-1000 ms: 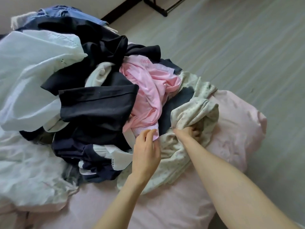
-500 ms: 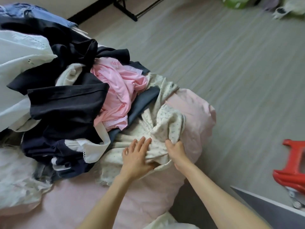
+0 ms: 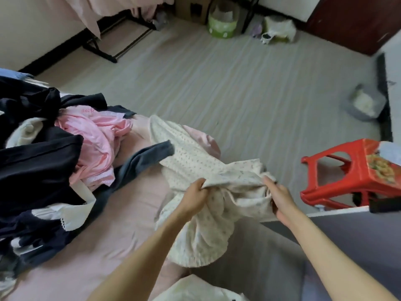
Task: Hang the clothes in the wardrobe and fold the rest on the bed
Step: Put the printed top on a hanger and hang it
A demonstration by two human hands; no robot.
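A cream garment with a small floral print (image 3: 195,161) is lifted off the bed's corner, bunched between both hands. My left hand (image 3: 194,197) grips a fold of it from above. My right hand (image 3: 280,198) grips its other bunched end, fingers tucked into the cloth. Its far end still trails over the pink sheet of the bed (image 3: 108,224). On the left lies the pile of clothes (image 3: 39,161): dark navy pieces, a pink top (image 3: 97,135) and white items. A dark grey sleeve (image 3: 147,157) stretches from the pile towards the held garment.
A red plastic stool (image 3: 351,172) stands on the floor to the right, close to the bed. A grey panel edge (image 3: 347,227) lies below my right arm. Farther off are a black rack base (image 3: 112,46), a green container (image 3: 221,27) and a dark red door (image 3: 355,20).
Both hands have pulled the floral garment out of the pile and lifted it to the right, off the bed's corner. The view has swung right, showing more floor and the stool.
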